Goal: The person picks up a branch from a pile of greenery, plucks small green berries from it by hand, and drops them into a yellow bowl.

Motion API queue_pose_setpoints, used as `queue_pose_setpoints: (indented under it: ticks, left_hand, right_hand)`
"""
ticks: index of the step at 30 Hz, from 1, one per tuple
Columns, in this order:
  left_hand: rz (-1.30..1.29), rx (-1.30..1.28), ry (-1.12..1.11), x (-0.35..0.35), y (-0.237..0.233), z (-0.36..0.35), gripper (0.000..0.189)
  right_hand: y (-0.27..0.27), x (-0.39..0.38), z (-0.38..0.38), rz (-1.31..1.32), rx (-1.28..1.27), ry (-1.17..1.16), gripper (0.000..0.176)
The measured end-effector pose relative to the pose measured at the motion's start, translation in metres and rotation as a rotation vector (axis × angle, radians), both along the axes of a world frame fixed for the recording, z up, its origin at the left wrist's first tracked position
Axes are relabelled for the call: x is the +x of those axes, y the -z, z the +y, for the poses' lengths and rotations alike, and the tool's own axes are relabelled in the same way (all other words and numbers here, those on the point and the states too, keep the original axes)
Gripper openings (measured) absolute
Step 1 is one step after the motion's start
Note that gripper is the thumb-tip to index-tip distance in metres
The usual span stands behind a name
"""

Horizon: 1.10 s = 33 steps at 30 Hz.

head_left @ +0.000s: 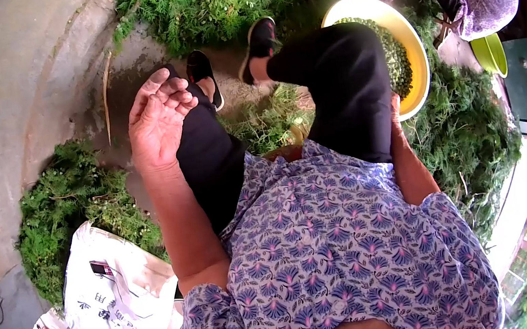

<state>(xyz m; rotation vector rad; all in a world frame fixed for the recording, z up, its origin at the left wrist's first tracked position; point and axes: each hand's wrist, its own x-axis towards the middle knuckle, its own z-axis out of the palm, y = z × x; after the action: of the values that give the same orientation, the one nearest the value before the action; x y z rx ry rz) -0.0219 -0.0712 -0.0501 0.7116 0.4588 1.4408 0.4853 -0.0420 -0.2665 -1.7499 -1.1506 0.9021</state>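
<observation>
Bright daylight is showing at near right; pale outdoor strip (508, 205) is glaring, washing out. Crumpled white sack with dark lettering (90, 267) is blowing out in patches, near left. Black cloth trousers (350, 82) are swallowing detail. Far right edge is sinking into shade. Purple-blue patterned shirt (331, 243) is reading fairly crisp. Round lens view is bending edges, blue fringing showing, black border enclosing all.

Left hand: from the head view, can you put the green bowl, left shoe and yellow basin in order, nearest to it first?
1. Left shoe, just beyond the left hand.
2. Yellow basin, over on the right.
3. Green bowl, past the basin, farther right.
</observation>
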Motion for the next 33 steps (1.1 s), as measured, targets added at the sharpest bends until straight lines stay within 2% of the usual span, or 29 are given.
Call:
queue_pose_setpoints:
  ticks: [17,22,24,27,29,30,32,33]
  left_hand:
    - [0.017,-0.004,-0.023,-0.005,0.0,-0.002,0.042]
    - [0.048,-0.016,-0.002,-0.003,-0.001,0.004,0.042]
    - [-0.039,-0.02,0.01,-0.002,0.0,0.007,0.038]
    - [-0.054,-0.063,-0.038,0.006,-0.002,0.014,0.037]
    - [-0.071,-0.187,-0.138,0.017,-0.011,0.023,0.03]
    - [-0.068,-0.183,-0.125,0.019,-0.013,0.03,0.03]
    - [-0.267,-0.288,-0.117,0.023,-0.016,0.048,0.025]
    - [-0.301,-0.344,-0.154,0.027,-0.021,0.059,0.022]
  right_hand:
    - [0.02,0.005,-0.008,0.043,0.043,0.031,0.025]
    - [0.017,0.003,-0.008,0.152,-0.034,0.091,0.029]
    - [0.011,0.001,-0.002,0.149,-0.019,0.103,0.029]
    - [-0.008,0.006,0.007,0.151,0.029,0.134,0.029]
    - [-0.033,0.012,0.02,0.273,0.09,0.169,0.029]
    - [-0.056,0.009,0.024,0.227,0.081,0.139,0.029]
    - [-0.153,-0.031,0.038,-0.344,-0.038,-0.004,0.028]
    - [-0.157,-0.027,0.047,-0.327,-0.002,-0.003,0.026]
